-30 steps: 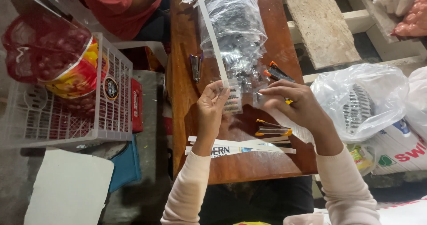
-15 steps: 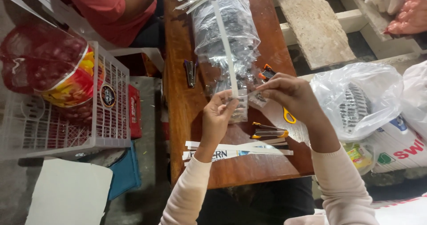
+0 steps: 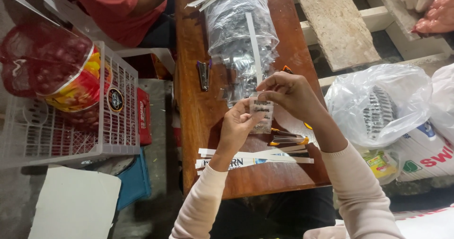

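The small clear packet (image 3: 261,113), filled with small dark pieces, is held above the wooden worktop (image 3: 198,116) between both hands, just in front of the person's chest. The left hand (image 3: 236,128) supports the packet from the lower left, its fingers pinched on the packet's edge. The right hand (image 3: 291,95) closes over the packet's top edge from the right, fingers clenched on it, where a long white paper strip (image 3: 255,47) meets it and runs away up the worktop. The step in hand appears to be fitting that strip to the packet's mouth; the next move likely calls for a steady two-handed grip and an even fold, with the packet kept level. Nearest the person, cut paper strips (image 3: 250,156) lie flat on the worktop. Just beyond them, under the right wrist, lies a pair of yellow-handled scissors (image 3: 286,137). Farther up on the left lies a purple stapler (image 3: 204,73). Beyond the hands lies a large clear bag (image 3: 236,26) of similar packets. Left of the worktop stands a white plastic basket (image 3: 118,130); at the far end sits another person in a red top (image 3: 123,7).
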